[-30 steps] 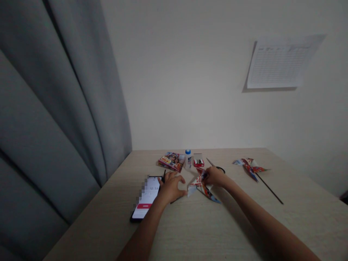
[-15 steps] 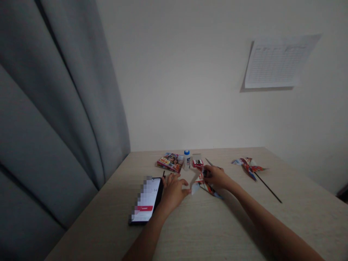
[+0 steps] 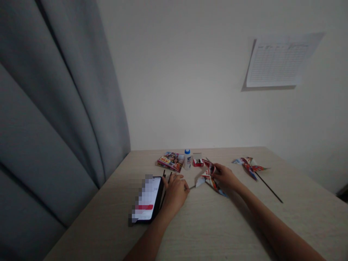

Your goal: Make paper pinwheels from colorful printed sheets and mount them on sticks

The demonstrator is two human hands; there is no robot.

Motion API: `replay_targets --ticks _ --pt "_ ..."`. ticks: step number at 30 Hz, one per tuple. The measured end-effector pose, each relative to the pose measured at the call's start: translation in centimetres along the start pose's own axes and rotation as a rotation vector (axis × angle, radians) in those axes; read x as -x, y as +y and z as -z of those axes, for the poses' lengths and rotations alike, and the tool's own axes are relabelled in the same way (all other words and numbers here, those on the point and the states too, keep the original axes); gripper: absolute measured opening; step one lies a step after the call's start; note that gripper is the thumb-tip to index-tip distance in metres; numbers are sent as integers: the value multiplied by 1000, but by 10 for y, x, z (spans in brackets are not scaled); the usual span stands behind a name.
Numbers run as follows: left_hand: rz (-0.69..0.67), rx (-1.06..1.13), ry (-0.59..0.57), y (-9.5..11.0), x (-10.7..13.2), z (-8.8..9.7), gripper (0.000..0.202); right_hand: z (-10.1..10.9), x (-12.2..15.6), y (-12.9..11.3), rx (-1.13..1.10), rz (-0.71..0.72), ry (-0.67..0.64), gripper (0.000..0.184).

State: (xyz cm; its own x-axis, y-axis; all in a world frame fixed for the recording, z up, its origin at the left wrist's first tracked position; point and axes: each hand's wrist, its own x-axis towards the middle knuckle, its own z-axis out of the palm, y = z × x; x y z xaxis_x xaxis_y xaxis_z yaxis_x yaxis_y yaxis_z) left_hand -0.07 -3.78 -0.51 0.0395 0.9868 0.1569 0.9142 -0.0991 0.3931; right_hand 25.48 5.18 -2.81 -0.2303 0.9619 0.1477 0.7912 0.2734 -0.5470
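While the fingers (image 3: pixel 218 172) of the right hand (image 3: pixel 226 178) pinch the bunched centre of a folded paper pinwheel (image 3: pixel 209 178), the left hand (image 3: pixel 175 192) rests low on the table (image 3: pixel 206 232). Its fingers curl narrowly around what looks like a thin pointed rod (image 3: pixel 192 187), whose grey tip points right toward the pinwheel, close to it but not touching. The pinwheel sits between the hands, its printed red, white and blue blades raised and loosely gathered. A firm pinch at the centre, with the blade corners kept stacked, seems the steadiest way to hold it, and the pointed tip would be best kept square to that centre and moved slowly, since thin paper slips and creases easily.

Just left of the left hand lies a smartphone (image 3: pixel 146 199) with its lit screen blurred out, and thin black sticks (image 3: pixel 164 174) lie beside it. Toward the far edge are a printed booklet (image 3: pixel 170 161), a white glue bottle (image 3: pixel 187 159) with a blue cap, and a small red-and-white box (image 3: pixel 198 162). At far right lies a second pinwheel (image 3: pixel 249 168) on a long black stick (image 3: pixel 269 189). A grey curtain (image 3: pixel 54 108) hangs at left.
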Motion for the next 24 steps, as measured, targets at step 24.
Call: replay_targets --ticks 24 --pt "149 257 158 16 0 -9 7 4 20 -26 70 -48 427 27"
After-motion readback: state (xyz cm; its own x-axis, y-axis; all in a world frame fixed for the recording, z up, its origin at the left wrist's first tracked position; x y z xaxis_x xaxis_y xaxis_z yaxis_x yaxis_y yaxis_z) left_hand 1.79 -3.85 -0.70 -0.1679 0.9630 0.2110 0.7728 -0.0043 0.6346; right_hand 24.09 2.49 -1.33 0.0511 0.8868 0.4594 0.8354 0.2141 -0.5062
